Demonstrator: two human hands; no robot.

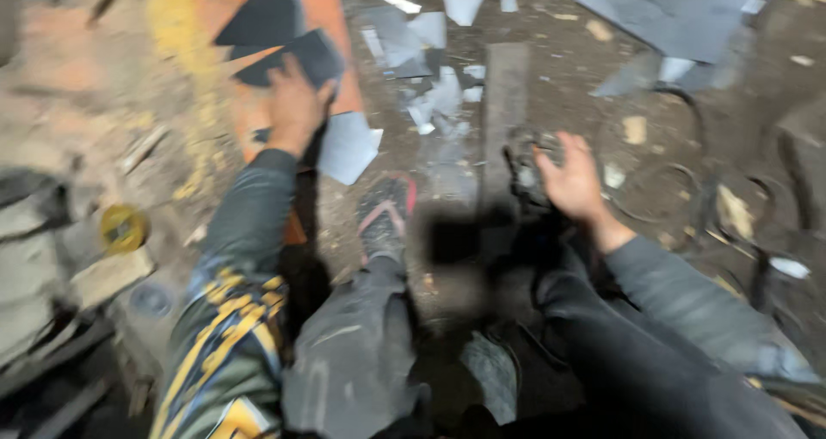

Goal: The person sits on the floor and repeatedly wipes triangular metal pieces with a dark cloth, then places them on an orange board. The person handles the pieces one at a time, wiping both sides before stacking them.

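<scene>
The picture is blurred by motion. My left hand (295, 105) reaches forward and grips a dark flat sheet piece (301, 54) that lies over an orange sheet (329, 9) on the ground. My right hand (572, 179) rests on a dark, blurred tool-like object (525, 170) beside a long grey metal strip (503, 103); whether the fingers close around it I cannot tell. My legs in grey trousers and a foot in a sandal (385, 215) sit between the two hands.
Grey sheet-metal offcuts (434, 95) are scattered ahead, with a large grey sheet (671, 9) at the far right. A yellow round object (123, 228) and wooden blocks (107, 275) lie at the left. Dark cables or hoops (680, 189) curl on the dirt floor to the right.
</scene>
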